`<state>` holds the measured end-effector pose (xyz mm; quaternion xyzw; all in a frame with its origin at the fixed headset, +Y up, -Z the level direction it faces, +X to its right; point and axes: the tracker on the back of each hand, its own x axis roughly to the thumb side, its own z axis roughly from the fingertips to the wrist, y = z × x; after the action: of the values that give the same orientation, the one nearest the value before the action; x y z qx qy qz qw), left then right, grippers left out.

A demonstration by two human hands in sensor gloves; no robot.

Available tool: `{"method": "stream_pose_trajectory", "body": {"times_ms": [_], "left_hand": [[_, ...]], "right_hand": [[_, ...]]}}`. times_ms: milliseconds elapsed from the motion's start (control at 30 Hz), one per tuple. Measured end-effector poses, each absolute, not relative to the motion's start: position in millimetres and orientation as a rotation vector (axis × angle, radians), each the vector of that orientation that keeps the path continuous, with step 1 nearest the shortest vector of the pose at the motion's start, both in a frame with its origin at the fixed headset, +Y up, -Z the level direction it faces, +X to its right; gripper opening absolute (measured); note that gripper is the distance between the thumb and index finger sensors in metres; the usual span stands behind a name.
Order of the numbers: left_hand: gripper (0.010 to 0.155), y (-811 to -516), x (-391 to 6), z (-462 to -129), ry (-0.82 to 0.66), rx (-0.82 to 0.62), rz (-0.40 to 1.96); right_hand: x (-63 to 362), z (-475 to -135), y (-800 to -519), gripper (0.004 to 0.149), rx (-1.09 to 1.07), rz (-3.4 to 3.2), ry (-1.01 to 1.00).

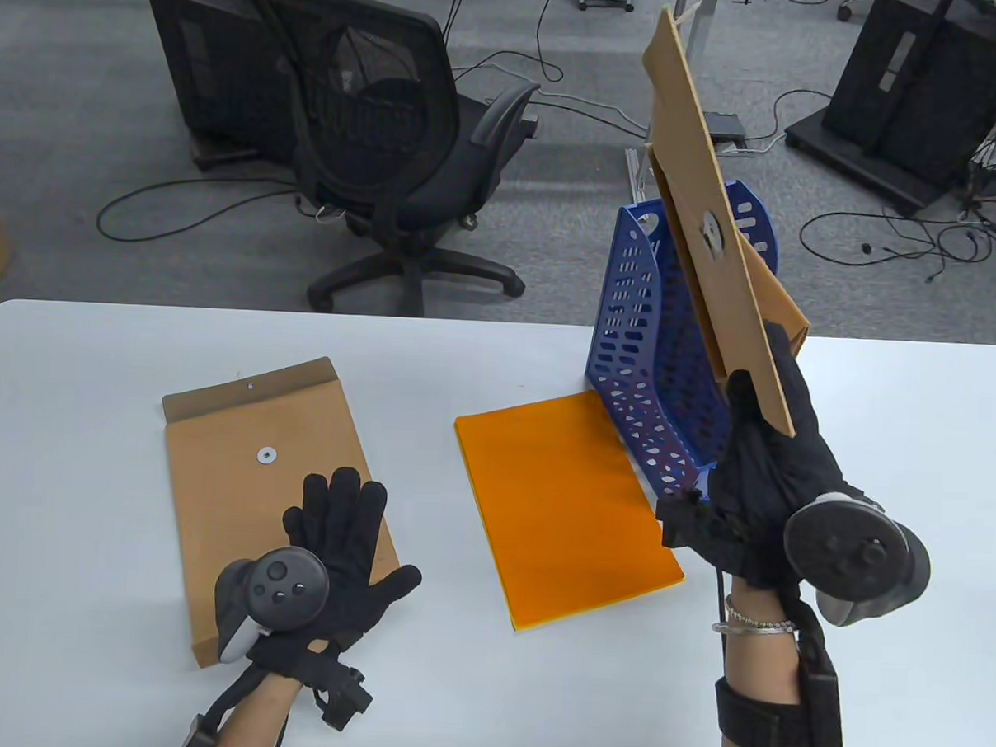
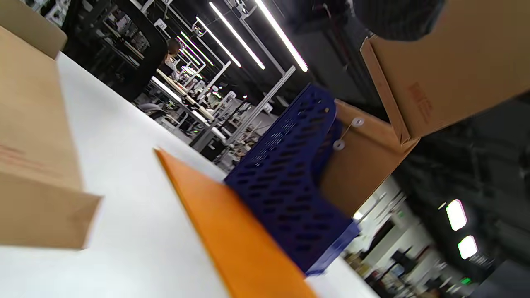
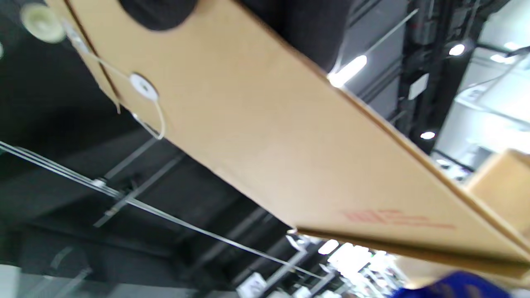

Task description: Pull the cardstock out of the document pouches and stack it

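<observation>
Right hand lifts a pouch; left hand lies flat on another.

The right hand (image 1: 770, 476) grips the lower edge of a brown document pouch (image 1: 711, 209), raised tilted above the blue file rack (image 1: 647, 355) just beyond it. To its left the orange cardstock (image 1: 562, 504) lies on the white tabletop (image 1: 65, 470). Farther left, the left hand (image 1: 333, 548), fingers spread, rests on a flat pouch (image 1: 255, 454).

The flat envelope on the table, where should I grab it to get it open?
Take the flap at the far end, reaching over from the near side. The envelope lies flat, button up, and the left hand rests on its near half, so the far flap edge is the free part to pinch and lift, probably with the fingers.
</observation>
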<state>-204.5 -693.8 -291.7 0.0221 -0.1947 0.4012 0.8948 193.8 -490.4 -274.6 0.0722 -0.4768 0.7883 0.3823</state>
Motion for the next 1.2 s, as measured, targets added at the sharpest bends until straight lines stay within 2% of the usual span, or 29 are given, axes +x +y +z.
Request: {"method": "stream_pose_trajectory", "body": {"times_ms": [100, 167, 267, 367, 533, 633, 667, 700, 767, 800, 833, 900, 933, 1000, 1067, 1133, 1200], "left_hand": [[0.092, -685.7, -211.9, -301.7, -0.475, 0.017, 1.048], [0.096, -680.5, -218.6, -304.6, -0.526, 0.046, 1.188], [0.103, -672.6, -231.0, -306.6, -0.574, 0.054, 1.275], [0.107, -667.9, -250.0, -305.9, -0.542, 0.095, 1.304], [0.108, -673.1, -273.7, -316.3, -0.574, 0.009, 1.416], [0.104, -683.0, -271.5, -322.6, -0.732, -0.181, 1.443], [0.097, -686.2, -267.4, -323.3, -0.761, -0.233, 1.469], [0.083, -687.9, -263.9, -323.4, -0.781, -0.266, 1.495], [0.059, -691.8, -255.5, -322.9, -0.872, -0.364, 1.603], [0.056, -693.1, -249.8, -323.7, -0.901, -0.402, 1.672], [0.055, -693.5, -247.9, -322.6, -0.933, -0.43, 1.706], [0.055, -695.6, -245.1, -322.4, -0.881, -0.363, 1.715], [0.055, -696.5, -244.5, -322.5, -0.861, -0.34, 1.724], [0.055, -699.0, -243.7, -322.3, -0.813, -0.308, 1.738], [0.057, -700.5, -242.8, -322.7, -0.795, -0.292, 1.723], [0.058, -701.2, -240.9, -322.4, -0.795, -0.3, 1.712], [0.058, -701.3, -238.4, -321.9, -0.809, -0.308, 1.697]], "right_hand": [[178.1, -263.5, -496.7, 0.047, 0.285, 1.885, -1.187], [166.8, -262.8, -508.9, 0.047, 0.314, 1.809, -1.093], [150.0, -270.2, -540.6, 0.045, 0.347, 1.75, -0.824], [130.1, -284.3, -581.5, 0.044, 0.366, 1.664, -0.635], [104.8, -300.9, -626.1, 0.043, 0.441, 1.684, -0.313], [97.6, -307.9, -638.1, 0.043, 0.443, 1.665, -0.234], [94.7, -308.8, -640.0, 0.043, 0.458, 1.659, -0.204], [92.9, -309.0, -641.1, 0.043, 0.464, 1.668, -0.198], [91.9, -308.6, -644.2, 0.043, 0.409, 1.718, -0.229], [91.5, -308.1, -645.9, 0.048, 0.379, 1.747, -0.25], [90.0, -306.7, -646.7, 0.059, 0.361, 1.767, -0.279], [84.3, -299.8, -642.4, 0.083, 0.316, 1.843, -0.341], [81.6, -295.1, -638.6, 0.087, 0.303, 1.918, -0.408], [66.6, -279.1, -621.7, 0.089, 0.385, 2.21, -0.694], [44.4, -265.5, -608.1, 0.08, 0.49, 2.443, -0.89], [12.6, -254.4, -598.8, 0.068, 0.616, 2.612, -0.987], [-17.5, -251.0, -595.0, 0.064, 0.666, 2.706, -1.036]]}}
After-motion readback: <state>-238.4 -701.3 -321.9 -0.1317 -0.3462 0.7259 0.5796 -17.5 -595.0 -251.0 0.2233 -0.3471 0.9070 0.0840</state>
